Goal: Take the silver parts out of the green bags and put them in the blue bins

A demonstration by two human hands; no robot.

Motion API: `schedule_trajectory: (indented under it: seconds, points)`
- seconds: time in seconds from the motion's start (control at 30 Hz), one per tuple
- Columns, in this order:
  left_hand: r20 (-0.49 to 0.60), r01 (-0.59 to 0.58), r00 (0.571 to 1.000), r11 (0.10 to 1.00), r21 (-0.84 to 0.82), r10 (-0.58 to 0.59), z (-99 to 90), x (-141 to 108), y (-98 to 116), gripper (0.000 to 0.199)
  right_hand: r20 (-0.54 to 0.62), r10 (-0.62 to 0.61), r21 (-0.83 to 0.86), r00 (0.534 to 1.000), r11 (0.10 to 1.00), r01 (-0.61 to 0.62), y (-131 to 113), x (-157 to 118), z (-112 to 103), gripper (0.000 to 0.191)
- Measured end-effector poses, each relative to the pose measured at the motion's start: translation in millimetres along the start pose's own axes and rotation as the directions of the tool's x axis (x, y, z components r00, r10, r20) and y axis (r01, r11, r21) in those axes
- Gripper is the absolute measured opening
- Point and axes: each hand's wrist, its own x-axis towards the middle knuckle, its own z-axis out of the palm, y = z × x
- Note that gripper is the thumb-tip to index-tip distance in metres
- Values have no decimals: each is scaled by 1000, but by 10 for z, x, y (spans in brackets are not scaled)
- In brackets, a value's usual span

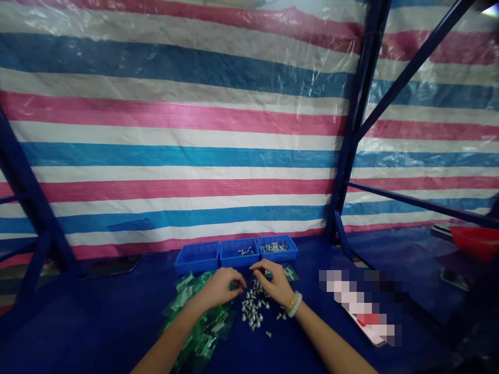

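Over the right side of a pile of green plastic packets (191,322) is my left hand (223,286), its fingers curled; whatever they hold, if anything, is too small to make out. My right hand (274,281), with a pale beaded bracelet (294,304) at the wrist, is above the upper right of a heap of silver screws (253,309). Its fingers are bent, and their contents cannot be made out. Behind the hands stand three blue trays: the left one (198,255) looks bare inside, the middle one (239,252) holds a few small metal parts, the right one (277,248) holds more.
A small green packet (290,273) lies by my right hand. A partly blurred pinkish flat object (366,322) is at the right. Blue metal posts (351,124) frame the blue table. Farther right are a red bowl (475,243) and a phone-like object (455,279).
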Motion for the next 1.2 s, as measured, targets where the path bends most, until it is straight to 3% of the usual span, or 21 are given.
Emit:
schedule_trajectory:
  seconds: [0.13,0.3,0.43,0.57,0.7,0.83,0.97,1.2]
  points:
    - [123,-5,992,995,99,-8,4,-133,85,15,-4,1,-1,1000,1000,-1,0,3,-2,18]
    - [121,-15,993,991,133,-1,78,-101,112,13,-3,1,-5,1000,1000,-1,15,-2,4,17]
    - [75,15,997,996,90,-21,101,-79,95,10,8,1,-8,1000,1000,-1,16,-9,12,17]
    - [-69,80,993,982,-170,-93,52,-63,78,9,58,15,26,998,1000,-16,0,-9,15,18]
    - [-135,86,975,859,-506,-177,49,-38,40,8,153,-1,140,988,990,-21,-38,-7,35,19]
    - [-111,77,966,672,-737,-232,124,-23,-18,16,134,30,209,991,976,-58,-65,-14,67,12]
    - [-77,73,969,568,-820,-235,197,-21,-54,20,114,55,257,992,963,-83,-86,-20,70,10]
    - [-39,73,976,493,-867,-214,227,-43,43,24,66,18,157,998,987,-28,-191,-4,-6,7]
